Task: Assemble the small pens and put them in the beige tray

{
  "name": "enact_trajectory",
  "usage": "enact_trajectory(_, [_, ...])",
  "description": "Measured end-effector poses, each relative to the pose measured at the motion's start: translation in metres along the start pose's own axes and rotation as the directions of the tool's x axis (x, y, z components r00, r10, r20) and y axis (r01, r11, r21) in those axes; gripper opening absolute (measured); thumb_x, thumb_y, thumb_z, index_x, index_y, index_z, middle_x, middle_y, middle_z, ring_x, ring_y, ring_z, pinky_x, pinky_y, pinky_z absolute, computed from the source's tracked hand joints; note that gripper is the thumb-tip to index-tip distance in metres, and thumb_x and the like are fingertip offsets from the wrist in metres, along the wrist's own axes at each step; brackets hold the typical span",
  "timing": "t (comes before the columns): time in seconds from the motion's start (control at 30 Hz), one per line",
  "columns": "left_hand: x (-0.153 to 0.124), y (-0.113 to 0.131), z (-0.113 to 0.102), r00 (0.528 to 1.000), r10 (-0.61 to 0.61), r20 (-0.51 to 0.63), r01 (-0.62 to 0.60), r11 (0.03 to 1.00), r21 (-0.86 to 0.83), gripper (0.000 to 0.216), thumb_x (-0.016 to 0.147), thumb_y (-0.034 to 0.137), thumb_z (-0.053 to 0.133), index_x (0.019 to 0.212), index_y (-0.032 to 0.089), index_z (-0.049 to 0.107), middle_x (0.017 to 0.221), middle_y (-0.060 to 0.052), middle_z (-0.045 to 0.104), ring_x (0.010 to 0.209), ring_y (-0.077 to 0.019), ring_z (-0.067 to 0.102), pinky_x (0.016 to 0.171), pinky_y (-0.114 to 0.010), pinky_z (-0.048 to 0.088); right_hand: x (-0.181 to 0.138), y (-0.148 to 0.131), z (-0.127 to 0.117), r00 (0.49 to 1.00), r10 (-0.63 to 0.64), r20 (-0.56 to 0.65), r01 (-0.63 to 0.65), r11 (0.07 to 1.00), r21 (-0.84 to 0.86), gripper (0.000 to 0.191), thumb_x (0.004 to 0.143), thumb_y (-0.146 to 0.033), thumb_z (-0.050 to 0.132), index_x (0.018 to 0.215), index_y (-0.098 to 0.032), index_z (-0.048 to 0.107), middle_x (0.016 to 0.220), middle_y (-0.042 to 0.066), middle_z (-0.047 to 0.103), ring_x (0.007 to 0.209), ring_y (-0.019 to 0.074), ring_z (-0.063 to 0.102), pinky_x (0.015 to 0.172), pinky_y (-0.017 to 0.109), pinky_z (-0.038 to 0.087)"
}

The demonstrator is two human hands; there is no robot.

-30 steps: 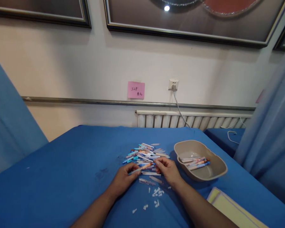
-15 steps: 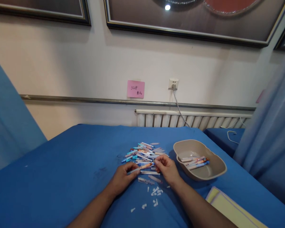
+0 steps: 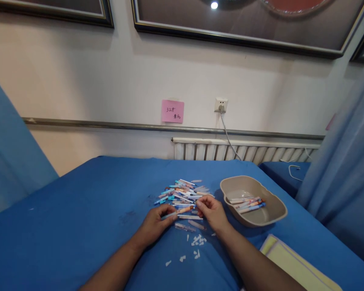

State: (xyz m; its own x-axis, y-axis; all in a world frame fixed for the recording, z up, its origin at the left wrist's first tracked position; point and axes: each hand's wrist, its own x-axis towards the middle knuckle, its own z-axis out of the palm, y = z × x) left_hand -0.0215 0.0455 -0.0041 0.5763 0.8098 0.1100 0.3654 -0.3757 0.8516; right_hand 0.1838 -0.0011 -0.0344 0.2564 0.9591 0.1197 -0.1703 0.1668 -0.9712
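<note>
My left hand (image 3: 160, 218) is closed on a pen (image 3: 184, 209) with an orange section and a brown end, which points right. Just past that end is my right hand (image 3: 210, 210), thumb and fingertips pinched together; what they hold, if anything, is too small to make out. Behind both hands lies a loose pile of pens and pen parts (image 3: 182, 192) in white, blue, teal and orange. Nearer me are several clear tubes (image 3: 184, 227) and a scatter of small white pieces (image 3: 198, 240) on the blue cloth.
A beige basin (image 3: 273, 210) to the right holds several pens (image 3: 248, 204). Yellow folded sheets or cloth (image 3: 291, 262) lie in front of it. Blue cloth (image 3: 79, 226) covers the table. A radiator (image 3: 206, 150) and wall stand behind; blue curtains (image 3: 346, 161) hang at the sides.
The view has tilted down slightly. The hands keep nearly the same places, the pen still in my left hand and the right fingers still pinched beside its end.
</note>
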Motion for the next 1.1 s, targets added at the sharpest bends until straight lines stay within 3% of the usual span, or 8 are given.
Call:
enact_trajectory(0.17, [0.001,-0.001,-0.003,1.0,-0.014,0.021,0.018,0.979,-0.201,0.021,0.071,0.035,0.067,0.076,0.016,0.06,0.077,-0.001,0.06,0.075,-0.0168,0.053,0.071,-0.026,0.042,-0.001,-0.007,0.0,0.999,0.032,0.017,-0.033,0.999,0.044,0.041,0.062,-0.053,0.07,0.073,-0.016,0.058,0.052,-0.004,0.055,0.046,0.0092,0.049,0.047,0.021,0.038])
enact_trajectory(0.33, [0.0,-0.002,-0.002,0.998,-0.021,0.059,0.045,0.896,-0.441,0.023,0.064,0.03,0.074,0.073,0.016,0.059,0.086,-0.003,0.064,0.082,-0.0185,0.057,0.076,-0.029,0.043,-0.003,-0.01,0.001,0.997,0.025,0.067,-0.027,0.999,0.033,0.04,0.063,-0.053,0.07,0.072,-0.016,0.058,0.049,-0.004,0.055,0.045,0.0089,0.048,0.048,0.021,0.038])
enact_trajectory(0.57, [-0.002,0.003,-0.002,0.994,-0.035,0.106,0.086,0.846,-0.526,0.024,0.061,0.027,0.078,0.071,0.016,0.06,0.092,-0.005,0.064,0.088,-0.0197,0.058,0.078,-0.03,0.043,-0.005,-0.012,0.002,0.995,0.039,0.089,-0.042,0.999,0.034,0.038,0.063,-0.05,0.071,0.07,-0.016,0.059,0.048,-0.004,0.056,0.045,0.0089,0.05,0.048,0.021,0.039])
enact_trajectory(0.67, [-0.002,0.003,-0.001,0.993,-0.063,0.103,0.107,0.854,-0.509,0.024,0.062,0.03,0.077,0.073,0.016,0.06,0.09,-0.004,0.065,0.084,-0.0184,0.058,0.075,-0.029,0.043,-0.009,-0.017,0.004,0.982,0.159,0.101,-0.175,0.97,0.172,0.035,0.062,-0.045,0.074,0.073,-0.016,0.059,0.054,-0.003,0.057,0.049,0.0091,0.052,0.048,0.02,0.04])
enact_trajectory(0.8, [0.001,0.002,0.0,0.989,-0.142,0.032,0.141,0.877,-0.46,0.027,0.061,0.033,0.077,0.072,0.015,0.06,0.071,0.001,0.061,0.066,-0.0118,0.053,0.062,-0.022,0.038,-0.012,-0.022,0.004,0.926,0.35,0.14,-0.377,0.871,0.316,0.031,0.062,-0.04,0.072,0.077,-0.016,0.058,0.066,-0.001,0.059,0.054,0.0099,0.055,0.047,0.02,0.04])
enact_trajectory(0.87, [0.002,0.002,0.001,0.985,-0.17,0.015,0.159,0.879,-0.45,0.028,0.061,0.034,0.077,0.072,0.015,0.059,0.067,0.002,0.059,0.061,-0.0099,0.05,0.057,-0.02,0.034,-0.011,-0.022,0.001,0.926,0.352,0.136,-0.374,0.907,0.195,0.026,0.065,-0.039,0.068,0.073,-0.017,0.056,0.059,-0.003,0.056,0.047,0.0081,0.049,0.043,0.018,0.034])
enact_trajectory(0.97, [0.002,0.002,0.002,0.981,-0.195,0.012,0.18,0.882,-0.435,0.029,0.061,0.035,0.076,0.074,0.015,0.06,0.065,0.002,0.058,0.058,-0.0088,0.047,0.053,-0.019,0.031,-0.011,-0.02,-0.008,0.942,0.283,0.181,-0.235,0.94,-0.247,0.021,0.066,-0.034,0.066,0.063,-0.017,0.054,0.045,-0.007,0.046,0.039,0.006,0.036,0.04,0.018,0.025])
enact_trajectory(1.1, [0.002,0.001,0.002,0.982,-0.186,0.023,0.177,0.883,-0.435,0.03,0.062,0.036,0.075,0.075,0.014,0.059,0.067,0.001,0.057,0.058,-0.0086,0.045,0.052,-0.019,0.03,-0.022,-0.028,-0.018,0.899,0.269,0.344,0.061,0.704,-0.708,0.011,0.061,-0.026,0.069,0.063,-0.018,0.062,0.052,-0.005,0.055,0.047,0.0076,0.042,0.045,0.019,0.025])
